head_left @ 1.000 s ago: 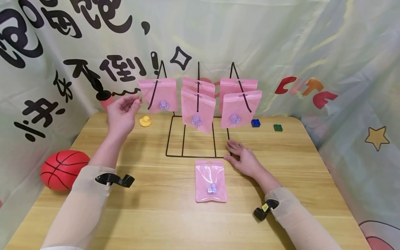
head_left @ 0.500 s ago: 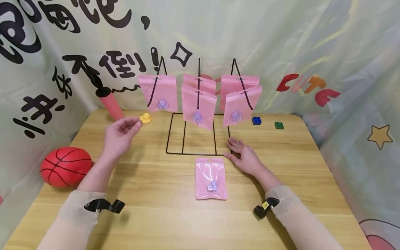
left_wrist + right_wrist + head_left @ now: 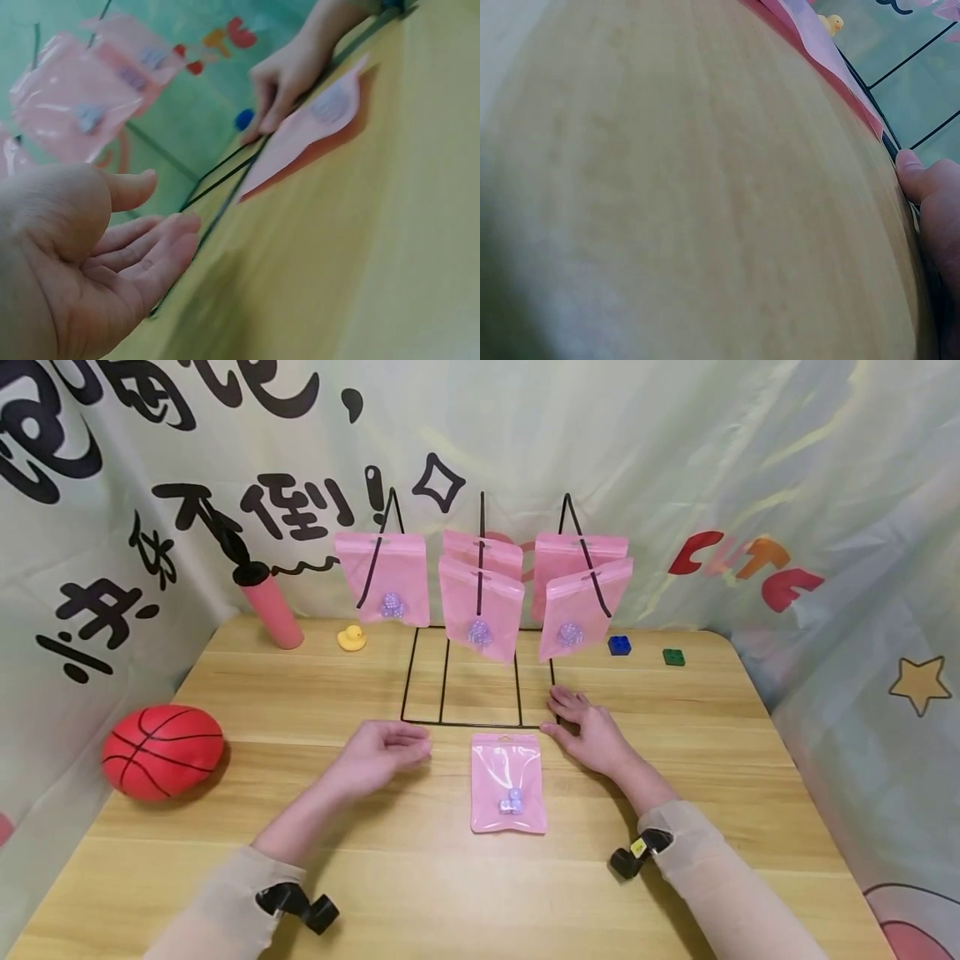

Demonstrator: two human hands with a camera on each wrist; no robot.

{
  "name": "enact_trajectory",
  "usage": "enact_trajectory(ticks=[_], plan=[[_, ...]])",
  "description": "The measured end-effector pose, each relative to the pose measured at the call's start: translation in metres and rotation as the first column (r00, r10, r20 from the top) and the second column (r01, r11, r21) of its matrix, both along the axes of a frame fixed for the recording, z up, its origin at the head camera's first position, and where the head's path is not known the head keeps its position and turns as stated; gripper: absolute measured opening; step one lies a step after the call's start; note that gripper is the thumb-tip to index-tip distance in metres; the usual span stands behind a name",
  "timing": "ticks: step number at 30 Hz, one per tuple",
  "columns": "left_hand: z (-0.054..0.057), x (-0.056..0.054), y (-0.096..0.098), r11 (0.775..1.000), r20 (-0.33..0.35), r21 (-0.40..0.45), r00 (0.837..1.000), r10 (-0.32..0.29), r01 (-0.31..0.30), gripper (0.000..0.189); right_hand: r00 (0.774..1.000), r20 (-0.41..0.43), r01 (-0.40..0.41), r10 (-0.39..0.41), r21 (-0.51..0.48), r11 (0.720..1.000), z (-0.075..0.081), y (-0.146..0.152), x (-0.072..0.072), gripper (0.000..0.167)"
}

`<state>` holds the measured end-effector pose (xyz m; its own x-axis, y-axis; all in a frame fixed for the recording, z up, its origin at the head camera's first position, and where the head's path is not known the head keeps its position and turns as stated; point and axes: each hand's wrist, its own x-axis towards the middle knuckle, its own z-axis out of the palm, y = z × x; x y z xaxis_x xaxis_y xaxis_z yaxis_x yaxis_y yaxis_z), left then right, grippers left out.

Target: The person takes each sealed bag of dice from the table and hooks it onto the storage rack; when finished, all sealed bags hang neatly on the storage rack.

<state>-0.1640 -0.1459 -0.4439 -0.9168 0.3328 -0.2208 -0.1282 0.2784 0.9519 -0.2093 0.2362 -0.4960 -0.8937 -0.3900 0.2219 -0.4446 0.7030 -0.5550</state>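
Note:
In the head view, my left hand (image 3: 382,756) is over the table, left of a pink zip bag (image 3: 507,768) lying flat with lilac dice (image 3: 512,802) inside. Nothing lies between its fingers, and the left wrist view shows the thumb apart from the extended fingers. My right hand (image 3: 588,731) holds the front right corner of a black wire display rack (image 3: 465,724), its thumb on the corner and its fingers at the side bar. Pink bags of dice hang from the rack's prongs: one on the left (image 3: 386,572), two in the middle (image 3: 480,618), two on the right (image 3: 581,618).
A red ball (image 3: 163,752) with basketball lines sits at the left table edge. At the back left stand a pink pump-like cylinder (image 3: 273,610) and a yellow duck (image 3: 351,638). Blue (image 3: 619,646) and green (image 3: 673,657) toy bricks lie behind my right hand. Printed cloth (image 3: 675,460) surrounds the table.
My left hand has come down and to the right, from near the left hanging bag to beside the flat bag. My right hand stays at the rack's corner.

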Motion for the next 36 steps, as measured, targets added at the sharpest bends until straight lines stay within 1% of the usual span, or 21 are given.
enact_trajectory(ticks=[2,5,8,11,17,25,31,36], plan=[[-0.004,0.003,0.012,0.999,0.059,0.049,0.998,-0.014,0.011,0.034,1.0,0.006,0.003,-0.003,0.002,1.0,0.0,0.0,-0.001,0.055],[-0.009,0.006,0.027,0.994,0.141,0.113,0.99,-0.025,0.009,0.029,1.0,0.017,0.007,-0.007,0.002,1.0,0.001,0.0,-0.001,0.055],[-0.011,0.008,0.039,0.991,0.185,0.133,0.982,-0.037,0.012,0.026,1.0,0.024,0.009,-0.009,0.001,1.0,0.002,0.0,-0.001,0.055],[-0.014,0.009,0.047,0.992,0.208,0.122,0.977,-0.04,0.014,0.025,1.0,0.028,0.011,-0.011,0.003,1.0,0.003,-0.001,-0.001,0.055],[-0.019,0.008,0.055,0.997,0.238,0.079,0.971,-0.025,0.007,0.024,0.999,0.037,0.012,-0.013,0.006,1.0,0.002,-0.001,-0.002,0.055],[-0.022,0.003,0.065,0.998,0.245,0.053,0.969,-0.032,0.019,0.021,0.999,0.051,0.013,-0.014,0.007,1.0,0.001,0.0,-0.002,0.056],[-0.023,0.002,0.076,0.999,0.222,0.051,0.975,-0.021,0.01,0.022,0.999,0.037,0.006,-0.006,-0.001,1.0,0.0,0.001,-0.001,0.055],[-0.023,0.004,0.077,0.998,0.192,0.066,0.981,-0.031,0.018,0.021,1.0,0.029,0.008,-0.008,0.015,1.0,0.0,0.001,0.0,0.055]])
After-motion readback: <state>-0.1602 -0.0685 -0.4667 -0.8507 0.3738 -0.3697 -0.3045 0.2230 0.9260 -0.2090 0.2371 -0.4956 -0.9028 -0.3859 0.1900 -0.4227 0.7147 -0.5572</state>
